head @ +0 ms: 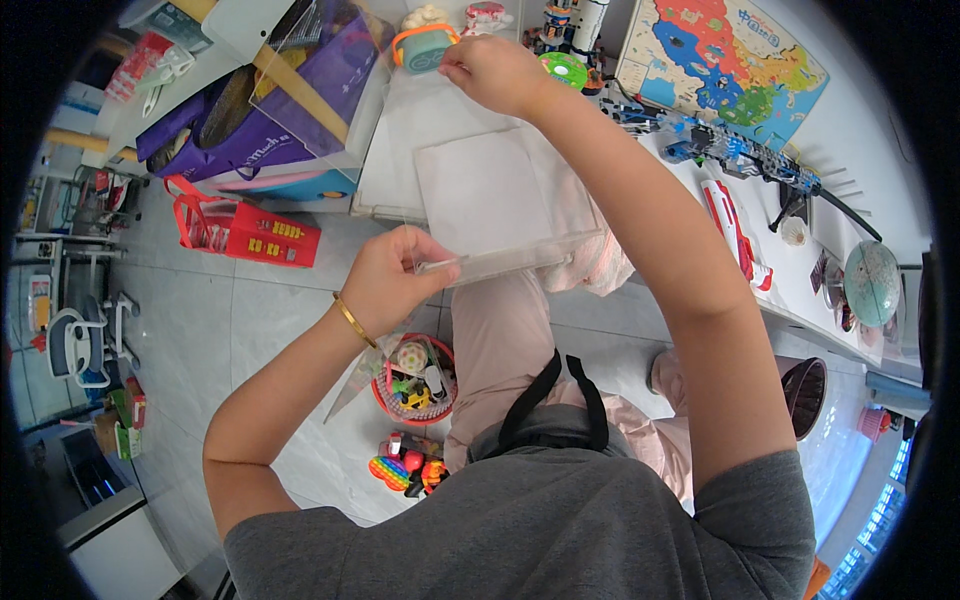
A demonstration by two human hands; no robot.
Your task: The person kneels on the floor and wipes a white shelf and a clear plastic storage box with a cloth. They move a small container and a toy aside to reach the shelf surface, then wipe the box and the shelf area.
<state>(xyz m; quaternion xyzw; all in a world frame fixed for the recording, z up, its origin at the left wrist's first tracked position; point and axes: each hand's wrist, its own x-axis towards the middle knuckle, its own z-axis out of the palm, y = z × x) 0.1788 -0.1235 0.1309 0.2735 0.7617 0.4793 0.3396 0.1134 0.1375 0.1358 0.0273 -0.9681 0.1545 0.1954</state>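
Note:
My left hand (394, 274) pinches the near corner of a clear plastic box (517, 259), thumb in front and fingers behind. A plain white sheet or panel (480, 187) lies flat just beyond that edge. My right hand (495, 75) is raised at the far side, fingers curled beside a small teal toy basket (431, 51) with an orange handle. Whether the right fingers hold the basket or something else is hidden. A green disc (562, 69) lies to the right of that hand. Under the box's right end hangs a pale pink cloth (592, 262).
On the left are a clear panel (360, 105), a purple bag (247, 142) and a red gift bag (274, 234). A toy basket (414, 379) stands on the floor by my leg. The right-hand desk (810, 322) bears a blue-black toy gun (750, 154) and a red-white toy (731, 225).

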